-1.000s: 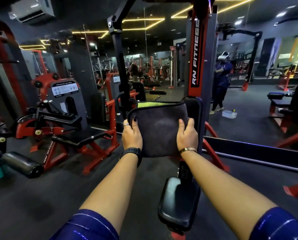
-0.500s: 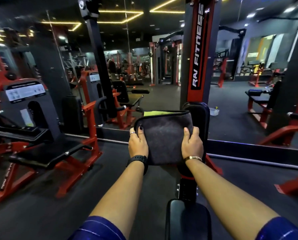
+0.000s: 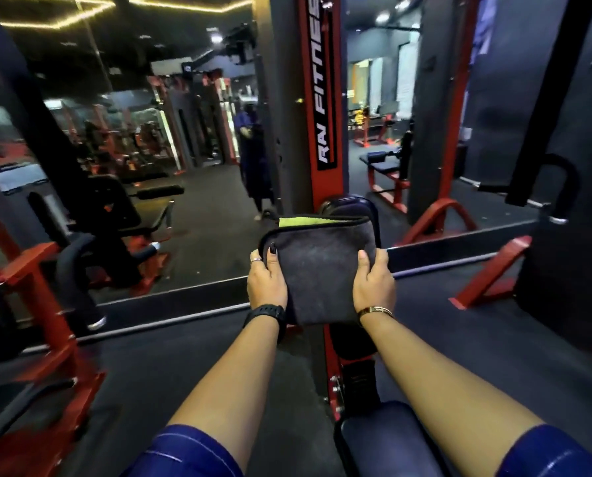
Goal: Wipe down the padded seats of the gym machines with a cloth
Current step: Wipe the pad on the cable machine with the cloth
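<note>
Before the upright pad (image 3: 365, 208), left hand (image 3: 266, 288) and right hand (image 3: 374, 287) grip the cloth (image 3: 322, 270).

— What is the room like?
— Dim. Dark rubber floor (image 3: 132, 383), a mirrored wall (image 3: 201, 218) ahead, and yellow light strips (image 3: 184, 9) angled across the ceiling.
— And furniture?
— Red-framed machines (image 3: 48, 304) at left, and a red upright (image 3: 317, 80) lettered in white.

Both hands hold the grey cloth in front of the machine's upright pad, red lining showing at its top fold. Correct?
Not quite. The lining at the top fold is yellow-green, not red, as the head view shows. The rest holds: left hand and right hand hold the grey cloth in front of the upright pad.
</note>
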Tool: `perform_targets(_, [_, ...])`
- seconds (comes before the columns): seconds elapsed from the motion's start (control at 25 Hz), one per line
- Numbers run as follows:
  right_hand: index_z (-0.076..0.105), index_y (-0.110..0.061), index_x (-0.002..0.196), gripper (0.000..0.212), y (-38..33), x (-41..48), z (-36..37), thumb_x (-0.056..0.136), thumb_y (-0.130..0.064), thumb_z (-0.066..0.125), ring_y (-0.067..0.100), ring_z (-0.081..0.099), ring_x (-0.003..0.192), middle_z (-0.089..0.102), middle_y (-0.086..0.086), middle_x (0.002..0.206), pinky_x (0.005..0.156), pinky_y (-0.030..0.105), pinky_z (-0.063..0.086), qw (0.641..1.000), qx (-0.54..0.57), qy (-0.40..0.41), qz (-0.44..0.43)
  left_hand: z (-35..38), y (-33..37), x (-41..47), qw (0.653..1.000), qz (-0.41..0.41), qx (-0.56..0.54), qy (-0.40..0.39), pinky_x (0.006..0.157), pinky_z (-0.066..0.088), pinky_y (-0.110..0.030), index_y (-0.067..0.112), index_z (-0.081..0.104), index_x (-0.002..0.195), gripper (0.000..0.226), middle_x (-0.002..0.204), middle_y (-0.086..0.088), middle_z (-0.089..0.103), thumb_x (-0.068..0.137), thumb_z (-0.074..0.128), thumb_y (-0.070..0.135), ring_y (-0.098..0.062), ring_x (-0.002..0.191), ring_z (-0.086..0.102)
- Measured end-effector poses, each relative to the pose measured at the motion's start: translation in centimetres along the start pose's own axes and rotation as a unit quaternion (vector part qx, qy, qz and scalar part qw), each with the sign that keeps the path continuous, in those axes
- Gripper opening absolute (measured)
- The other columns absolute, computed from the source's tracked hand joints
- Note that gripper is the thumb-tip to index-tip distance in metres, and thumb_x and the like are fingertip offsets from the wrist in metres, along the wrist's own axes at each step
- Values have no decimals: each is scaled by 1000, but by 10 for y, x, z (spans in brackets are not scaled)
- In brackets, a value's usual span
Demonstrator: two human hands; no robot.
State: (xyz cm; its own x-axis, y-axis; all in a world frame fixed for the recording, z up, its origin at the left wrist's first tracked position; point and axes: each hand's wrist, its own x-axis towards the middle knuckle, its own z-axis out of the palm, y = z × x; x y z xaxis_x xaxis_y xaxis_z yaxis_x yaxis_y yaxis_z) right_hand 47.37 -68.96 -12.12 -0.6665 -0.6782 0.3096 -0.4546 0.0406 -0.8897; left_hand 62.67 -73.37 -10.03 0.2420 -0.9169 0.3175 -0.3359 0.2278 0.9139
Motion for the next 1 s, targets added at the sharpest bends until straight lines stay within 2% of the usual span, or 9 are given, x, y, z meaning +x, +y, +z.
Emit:
perform_targets(0.12, [43,-10,110,34,19,18,15,99,-41,35,42,58,93,64,20,100,67,37,38,998,-17,36,38,28,-13,27,998,9,-1,-65,78,44,-36,11,49,116,42,104,-11,63,97,34,45,-34,99,58])
perform_targets(0.24, [43,-11,112,34,34,46,30,99,-41,35,42,58,93,64,22,100,66,36,35,995,-30,72,66,58,-14,52,993,33,10,-113,71,41,-33,13,49,111,37,102,-11,63,97,36,45,-34,95,59])
perform_targets(0.4, [43,-10,110,34,43,92,56,99,-40,34,43,58,94,64,23,101,68,38,36,989,-8,110,94,100,-11,105,985,81,51,-142,79,45,-36,14,47,122,44,113,-13,63,97,34,48,-35,102,59])
perform_targets(0.56, [43,-6,113,35,53,128,82,100,-37,34,44,57,97,63,26,106,69,38,35,979,16,138,148,136,2,148,969,158,106,-159,71,40,-31,17,49,117,39,111,-10,63,96,38,48,-34,99,60])
perform_targets(0.64, [43,-3,114,36,58,141,96,100,-35,35,45,56,99,61,28,109,70,38,36,968,32,159,190,151,15,163,952,211,138,-176,70,40,-31,20,48,117,38,113,-7,63,94,41,49,-33,99,60])
perform_targets(0.8, [47,0,110,33,70,164,112,99,-30,38,44,55,103,61,28,111,73,39,37,943,34,194,269,180,36,179,895,324,212,-222,71,46,-36,20,47,118,38,117,-5,62,94,42,48,-33,99,61])
perform_targets(0.92, [47,-4,109,26,74,172,118,93,-24,44,43,55,102,61,27,109,71,39,35,926,32,238,291,195,44,186,868,383,223,-223,65,43,-33,21,49,116,38,114,-2,62,93,42,50,-31,97,62])
perform_targets(1.0, [47,-7,120,37,71,175,123,85,-17,50,40,48,112,55,23,122,82,42,37,916,-3,303,264,200,47,189,863,394,222,-226,64,42,-32,20,51,114,39,113,-3,62,92,43,51,-30,97,62])
